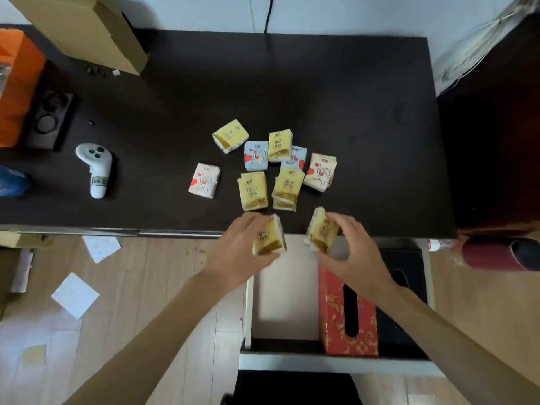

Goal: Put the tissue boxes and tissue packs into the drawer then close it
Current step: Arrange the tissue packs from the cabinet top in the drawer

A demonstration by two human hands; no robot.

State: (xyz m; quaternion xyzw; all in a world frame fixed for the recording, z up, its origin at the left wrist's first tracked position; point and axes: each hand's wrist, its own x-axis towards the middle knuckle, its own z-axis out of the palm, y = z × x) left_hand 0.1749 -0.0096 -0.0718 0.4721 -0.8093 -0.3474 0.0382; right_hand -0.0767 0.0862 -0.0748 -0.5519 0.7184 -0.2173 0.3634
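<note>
A dark brown rectangular desk (321,83) stands against a pale wall, above a light wood-plank floor (163,287) littered with white paper sheets (75,295). On the desktop lie a brown cardboard box (87,27), a white handheld controller (96,168) and a loose cluster of small yellow, blue and cream tissue packs (277,168) near the front edge. Below that edge a white drawer (280,296) is pulled open — inside it a red tissue box with gold pattern (347,323) stands beside a black tissue box (406,290). Both arms reach forward over the drawer: the left hand (242,252) clamps a yellow tissue pack (270,238), and the right hand (353,249) clamps another yellow pack (323,229) — each pack is held at the desk's front edge, above the drawer.
</note>
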